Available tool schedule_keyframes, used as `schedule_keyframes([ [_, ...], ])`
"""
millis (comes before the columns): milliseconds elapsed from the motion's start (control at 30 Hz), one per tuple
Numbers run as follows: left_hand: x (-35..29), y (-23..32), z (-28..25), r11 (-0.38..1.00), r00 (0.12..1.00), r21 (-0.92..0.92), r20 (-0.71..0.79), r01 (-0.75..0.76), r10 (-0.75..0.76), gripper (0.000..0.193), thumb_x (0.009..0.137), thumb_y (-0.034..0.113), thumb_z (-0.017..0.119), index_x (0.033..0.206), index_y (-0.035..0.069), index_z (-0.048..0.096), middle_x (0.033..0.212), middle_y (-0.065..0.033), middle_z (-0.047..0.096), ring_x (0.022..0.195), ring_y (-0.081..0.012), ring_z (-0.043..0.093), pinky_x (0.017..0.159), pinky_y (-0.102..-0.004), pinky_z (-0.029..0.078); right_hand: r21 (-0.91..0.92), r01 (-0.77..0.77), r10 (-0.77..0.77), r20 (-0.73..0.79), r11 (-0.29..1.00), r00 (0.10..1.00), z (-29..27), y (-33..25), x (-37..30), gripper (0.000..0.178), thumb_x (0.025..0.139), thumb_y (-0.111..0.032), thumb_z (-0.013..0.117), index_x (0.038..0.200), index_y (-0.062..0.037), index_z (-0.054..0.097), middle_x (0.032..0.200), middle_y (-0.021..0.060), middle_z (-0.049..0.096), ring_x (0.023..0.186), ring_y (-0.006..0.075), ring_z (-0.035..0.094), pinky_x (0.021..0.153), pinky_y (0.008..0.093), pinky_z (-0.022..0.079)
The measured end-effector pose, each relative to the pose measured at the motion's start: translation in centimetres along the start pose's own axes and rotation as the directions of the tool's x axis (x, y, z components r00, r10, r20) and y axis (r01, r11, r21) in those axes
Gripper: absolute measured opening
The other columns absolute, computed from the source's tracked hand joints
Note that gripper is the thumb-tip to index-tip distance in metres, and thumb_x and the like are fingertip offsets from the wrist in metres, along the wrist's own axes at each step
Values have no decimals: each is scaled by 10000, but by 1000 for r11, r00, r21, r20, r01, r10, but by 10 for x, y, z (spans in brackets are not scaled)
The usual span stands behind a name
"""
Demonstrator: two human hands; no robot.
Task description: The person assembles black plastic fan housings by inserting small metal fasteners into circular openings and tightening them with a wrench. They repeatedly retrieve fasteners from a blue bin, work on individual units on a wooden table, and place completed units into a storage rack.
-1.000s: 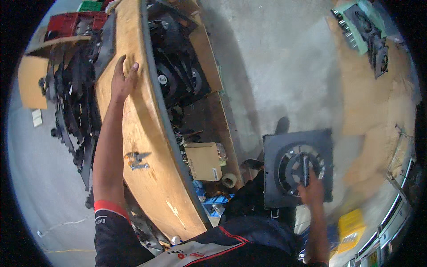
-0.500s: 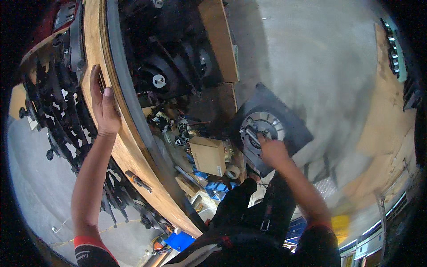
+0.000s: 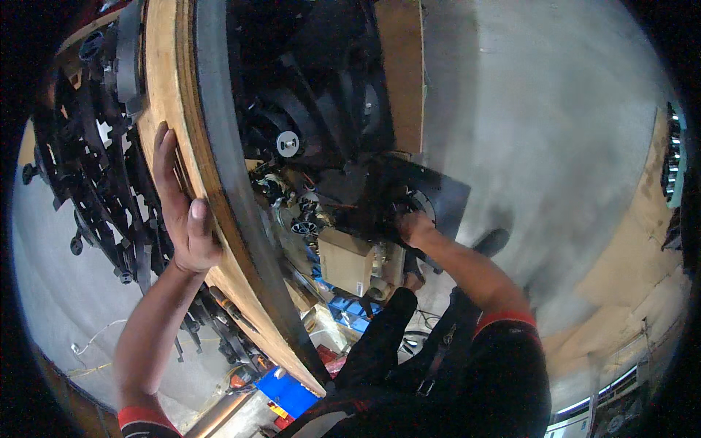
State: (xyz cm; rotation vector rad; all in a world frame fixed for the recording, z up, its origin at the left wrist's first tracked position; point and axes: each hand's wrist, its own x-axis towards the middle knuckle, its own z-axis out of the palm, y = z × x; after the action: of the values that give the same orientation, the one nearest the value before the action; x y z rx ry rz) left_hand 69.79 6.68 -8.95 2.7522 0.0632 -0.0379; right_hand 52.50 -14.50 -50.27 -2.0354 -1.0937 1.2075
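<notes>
My left hand (image 3: 186, 230) lies on the wooden bench top (image 3: 164, 73), its fingers stretched out and the thumb apart, holding nothing. Away from the bench on the right, my right hand (image 3: 418, 228) has its fingers closed at the middle of a dark square plate (image 3: 448, 196) with a round centre. Shadow hides most of that grip. The plate is tilted, its left part lost in the dark space beside the bench. There, black parts are stacked, one with a white round hub (image 3: 288, 144).
Below the plate stand a cardboard box (image 3: 345, 263), a tape roll (image 3: 378, 290) and a blue bin (image 3: 348, 312). An orange-handled tool (image 3: 232, 306) lies on the bench. Many black parts (image 3: 95, 160) spread beyond it. A brown board (image 3: 404, 73) borders the stack; cardboard (image 3: 606, 292) covers floor at right.
My right hand has carried the plate left, toward the stacked black parts, and its face has turned more edge-on. My left hand stays on the bench while the view has shifted.
</notes>
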Motion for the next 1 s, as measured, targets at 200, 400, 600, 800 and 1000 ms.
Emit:
schedule_keyframes([
  [200,-2,6,0,995,996,-48,-14,82,-83,1003,893,686,469,1531,-30,174,1600,-219,143,1467,-315,229,1185,-458,202,-34,153,-146,162,988,976,8,-2,51,214,866,-184,567,946,-93,743,919,148,735,878,309,722,744,416,576],
  [400,-2,13,1,986,985,-51,-71,156,-160,1038,866,698,491,1538,-24,169,1589,-208,183,1458,-304,246,1182,-462,213,21,151,-152,234,988,960,82,0,116,286,925,-199,528,1099,-52,701,941,214,722,895,363,716,795,460,579],
  [600,-24,4,-10,972,961,-42,-146,233,-236,1053,856,688,508,1554,0,123,1586,-182,198,1455,-294,247,1173,-458,231,226,48,-67,77,973,995,78,-36,140,300,913,-242,546,1108,-74,700,982,196,725,910,363,712,798,468,577],
  [800,-37,3,-18,971,958,-34,-155,238,-240,1059,851,658,553,1556,12,99,1570,-200,214,1435,-310,294,1165,-469,267,137,215,-195,-147,967,970,85,-50,188,280,918,-264,541,1039,-88,722,990,153,732,922,318,711,772,454,574],
  [1000,-36,2,-12,958,948,-67,-139,278,-285,1047,854,651,554,1553,8,114,1571,-202,217,1434,-311,299,1168,-464,262,104,178,-187,83,979,979,80,-46,208,292,924,-251,524,965,-67,747,995,165,730,935,336,708,831,490,561],
])
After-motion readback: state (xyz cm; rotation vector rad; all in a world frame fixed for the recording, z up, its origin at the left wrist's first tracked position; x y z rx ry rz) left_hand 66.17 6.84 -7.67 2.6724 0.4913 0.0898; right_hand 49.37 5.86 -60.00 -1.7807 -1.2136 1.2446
